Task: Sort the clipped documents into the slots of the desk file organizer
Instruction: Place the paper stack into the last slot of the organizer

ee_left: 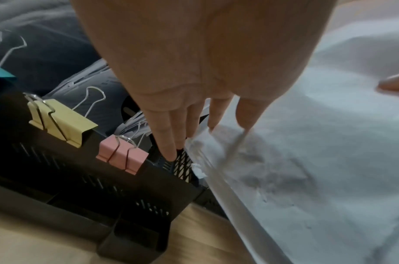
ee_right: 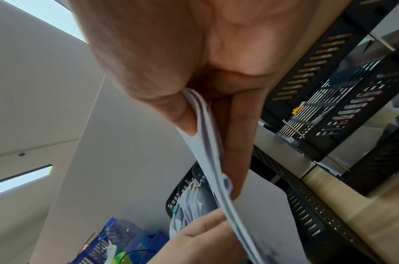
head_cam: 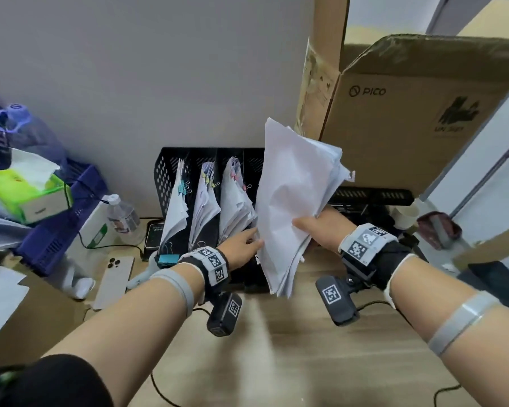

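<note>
right hand [head_cam: 318, 227] has a pinching grip on the paper stack [head_cam: 291, 201], tilted over the organizer [head_cam: 171, 168] at its 3 o'clock slot; left hand [head_cam: 241, 245], grip wide, steadies the edge.

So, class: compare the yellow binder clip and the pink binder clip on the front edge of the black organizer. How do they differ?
The yellow binder clip is pale yellow; the pink binder clip is pink. In the left wrist view the yellow one looks larger. The pink one sits closer to the left hand, whose fingers reach down just beside it; the yellow one sits farther off. Both are clamped on the black organizer rim and have silver wire handles.
</note>
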Tool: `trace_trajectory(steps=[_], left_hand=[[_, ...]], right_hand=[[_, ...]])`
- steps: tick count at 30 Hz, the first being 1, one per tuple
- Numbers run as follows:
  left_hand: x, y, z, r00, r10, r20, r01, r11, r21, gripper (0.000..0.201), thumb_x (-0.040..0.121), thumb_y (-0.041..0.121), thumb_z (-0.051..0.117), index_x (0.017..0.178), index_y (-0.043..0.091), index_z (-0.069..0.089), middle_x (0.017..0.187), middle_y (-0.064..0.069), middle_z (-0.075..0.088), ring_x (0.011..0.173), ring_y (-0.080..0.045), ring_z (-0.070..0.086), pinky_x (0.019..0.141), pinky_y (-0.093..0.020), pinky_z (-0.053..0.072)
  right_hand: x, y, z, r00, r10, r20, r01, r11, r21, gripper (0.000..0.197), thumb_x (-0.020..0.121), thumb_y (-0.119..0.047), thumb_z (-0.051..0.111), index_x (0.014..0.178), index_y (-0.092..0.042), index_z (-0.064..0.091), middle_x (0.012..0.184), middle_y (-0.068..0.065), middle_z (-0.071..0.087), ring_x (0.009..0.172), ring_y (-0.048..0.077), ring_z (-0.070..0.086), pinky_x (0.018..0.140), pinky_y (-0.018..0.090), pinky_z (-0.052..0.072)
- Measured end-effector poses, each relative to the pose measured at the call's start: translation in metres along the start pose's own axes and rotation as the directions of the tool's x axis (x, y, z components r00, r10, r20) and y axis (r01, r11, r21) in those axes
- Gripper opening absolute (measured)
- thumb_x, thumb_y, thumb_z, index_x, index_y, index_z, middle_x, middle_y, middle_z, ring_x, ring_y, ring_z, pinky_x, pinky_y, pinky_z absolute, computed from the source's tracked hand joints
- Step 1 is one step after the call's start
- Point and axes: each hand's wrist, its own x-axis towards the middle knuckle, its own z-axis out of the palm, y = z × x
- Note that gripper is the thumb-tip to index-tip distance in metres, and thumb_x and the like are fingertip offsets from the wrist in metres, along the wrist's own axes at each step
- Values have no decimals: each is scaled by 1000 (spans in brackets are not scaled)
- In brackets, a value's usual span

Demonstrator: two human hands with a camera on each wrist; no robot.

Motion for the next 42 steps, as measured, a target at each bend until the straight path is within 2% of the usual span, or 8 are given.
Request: trace_trajectory(steps=[9, 13, 17, 20, 27, 32, 36, 42], left_hand=[[18, -4, -30, 993, 62, -105, -75, 990, -119, 77, 100, 11, 51, 158, 19, 2, 151, -12, 40, 119, -13, 47, 97, -17, 34], [37, -21, -32, 999, -26, -48, 17, 985, -171, 91, 95, 18, 56, 156, 38, -8, 105, 4, 57, 96, -32, 67, 86, -47, 59], [48, -27, -33, 999, 25, -36, -31, 981, -193, 89, 96, 14, 55, 156, 38, -6, 151, -8, 44, 93, -23, 67, 74, -32, 56], [55, -33, -33, 999, 18, -39, -26, 975, -221, 89, 96, 12, 55, 157, 38, -4, 154, -10, 42, 86, -18, 69, 71, -32, 57], [66, -46, -31, 999, -18, -45, 4, 953, -302, 86, 96, 4, 54, 158, 34, 3, 138, -4, 51, 75, -15, 62, 82, -41, 58], [68, -46, -28, 997, -30, -64, 8, 947, -320, 78, 95, 6, 54, 157, 30, 14, 129, -4, 60, 97, -28, 68, 94, -45, 56], [63, -38, -23, 995, -48, -91, 11, 928, -372, 65, 95, 3, 50, 153, 22, 28, 115, -2, 61, 100, -34, 68, 81, -44, 57], [40, -6, -13, 986, -49, -158, -23, 905, -425, 39, 98, 1, 48, 136, 6, 44, 98, -10, 63, 81, -19, 67, 63, -21, 46]], right_hand=[[62, -29, 25, 996, 63, -61, -66, 997, -43, 33, 97, -20, 50, 124, -2, 59, 126, 16, 62, 116, 31, 56, 81, 22, 37], [96, -31, 46, 990, 89, -113, -99, 991, -85, 34, 97, -21, 48, 112, 5, 63, 117, 19, 66, 110, 34, 60, 80, 23, 40], [121, -21, 74, 984, 94, -149, -111, 987, -115, 29, 97, -17, 47, 98, 7, 64, 111, 25, 67, 106, 37, 61, 88, 32, 46], [140, -1, 99, 970, 136, -204, -165, 978, -130, 41, 96, -29, 48, 109, 7, 62, 114, 22, 66, 108, 36, 62, 92, 35, 50], [144, 28, 140, 971, 127, -203, -156, 979, -134, 33, 95, -17, 48, 112, 8, 60, 111, 27, 64, 106, 40, 59, 90, 35, 47], [131, 28, 131, 952, 262, -157, -256, 965, 53, 38, 88, -32, 61, 118, -8, 61, 109, 13, 66, 104, 31, 61, 84, 25, 42], [128, 20, 109, 946, 220, -237, -193, 973, 129, 28, 83, -35, 59, 71, -10, 58, 68, 7, 62, 65, 28, 58, 66, 31, 50], [107, 42, 86, 973, 229, -17, -221, 956, 192, 21, 80, -24, 56, 92, -6, 61, 73, 16, 70, 67, 37, 72, 60, 48, 60]])
